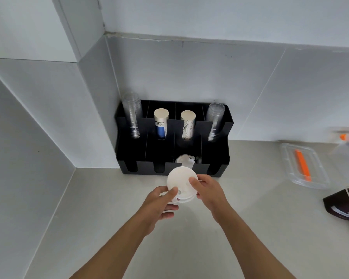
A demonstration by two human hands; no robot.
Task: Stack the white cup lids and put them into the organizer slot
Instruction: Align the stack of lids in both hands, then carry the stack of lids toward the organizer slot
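A small stack of white cup lids [180,181] is held just above the grey counter, right in front of the black organizer [216,150]. My left hand [162,204] grips the stack from the lower left, thumb on top. On the stack's right edge, my right hand [208,191] pinches it with thumb and fingers. Behind the stack, a few more white lids [186,160] lie in the organizer's third front slot from the left. The other front slots look dark; their contents cannot be made out.
The organizer's back row holds two stacks of clear cups [132,115] and two stacks of paper cups [161,123]. It stands in a tiled wall corner. At right lie a clear plastic box [302,166] with an orange piece and a dark brown carton [345,204].
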